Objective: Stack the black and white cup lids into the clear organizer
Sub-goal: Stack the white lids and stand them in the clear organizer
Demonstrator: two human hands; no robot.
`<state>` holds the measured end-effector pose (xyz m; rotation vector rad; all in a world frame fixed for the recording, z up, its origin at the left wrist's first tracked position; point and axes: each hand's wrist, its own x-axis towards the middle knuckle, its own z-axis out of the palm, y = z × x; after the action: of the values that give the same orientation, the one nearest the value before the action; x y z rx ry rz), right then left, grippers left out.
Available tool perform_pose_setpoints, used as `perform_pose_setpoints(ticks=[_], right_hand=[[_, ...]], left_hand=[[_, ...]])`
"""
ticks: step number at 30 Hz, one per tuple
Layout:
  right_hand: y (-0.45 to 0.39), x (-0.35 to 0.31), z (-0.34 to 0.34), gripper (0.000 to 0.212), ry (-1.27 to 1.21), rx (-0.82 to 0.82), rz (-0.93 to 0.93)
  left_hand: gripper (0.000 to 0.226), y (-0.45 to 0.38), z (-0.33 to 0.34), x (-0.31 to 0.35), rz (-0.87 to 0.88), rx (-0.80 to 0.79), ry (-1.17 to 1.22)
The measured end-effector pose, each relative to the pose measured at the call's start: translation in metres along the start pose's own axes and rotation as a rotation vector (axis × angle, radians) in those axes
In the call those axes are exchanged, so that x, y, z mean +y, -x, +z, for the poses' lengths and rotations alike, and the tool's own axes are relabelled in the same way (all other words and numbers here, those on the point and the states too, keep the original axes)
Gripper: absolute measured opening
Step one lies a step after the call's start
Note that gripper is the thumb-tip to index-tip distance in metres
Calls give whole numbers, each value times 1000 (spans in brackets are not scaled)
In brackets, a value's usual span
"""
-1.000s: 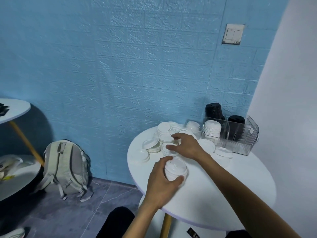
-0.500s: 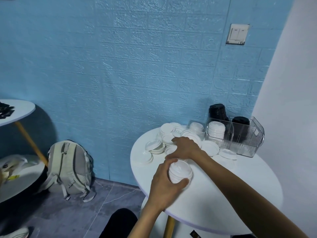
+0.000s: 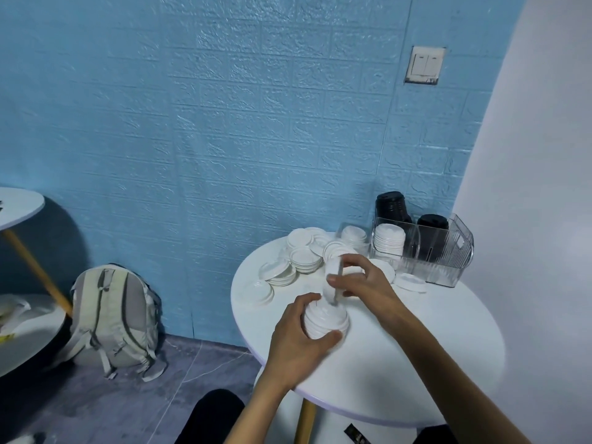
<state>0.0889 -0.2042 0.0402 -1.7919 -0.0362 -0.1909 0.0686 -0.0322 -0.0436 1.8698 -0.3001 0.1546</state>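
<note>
Nearest: left hand [image 3: 299, 339] wrapped around a short stack of white lids [image 3: 325, 318], thumb at the near side, fingers curled round the far-left side, holding it just above or on the round white table [image 3: 416, 363]; contact with the tabletop cannot be told. Just beyond, right hand [image 3: 362, 282] pinches a single white lid [image 3: 333, 283] by its rim, lid turned on edge, lower edge touching or nearly touching the stack top. Judgement: lid is being added to the hand-held stack before transfer. Handling: lids look like thin moulded plastic, very light, somewhat springy, smooth-surfaced; likely to slip or skew if squeezed hard. Best hold for one lid is a light rim pinch; for the stack, a loose wrap around the sides with the thumb opposing, so the lids nest without splaying. Farther, left of centre: loose white lids [image 3: 301, 254] in low piles and singles over the far half of the table. Far right: clear organizer [image 3: 455, 261], holding one white stack [image 3: 389, 240] in a left compartment and black lids [image 3: 432, 235] to the right; a second black stack [image 3: 390, 205] rises behind. A small separate clear holder [image 3: 352, 235] with white lids stands just left of the organizer. Risk: tall stack toppling on insertion.
</note>
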Motion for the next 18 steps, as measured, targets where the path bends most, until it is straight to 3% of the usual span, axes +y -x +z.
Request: perform_pose_setpoints(ticks=[3, 18], right_hand=[[16, 13, 2, 57, -84, 23, -36], [35, 43, 0, 76, -205, 60, -136]], left_hand=[[68, 0, -1, 1, -18, -13, 13], [80, 1, -4, 7, -19, -64, 65]])
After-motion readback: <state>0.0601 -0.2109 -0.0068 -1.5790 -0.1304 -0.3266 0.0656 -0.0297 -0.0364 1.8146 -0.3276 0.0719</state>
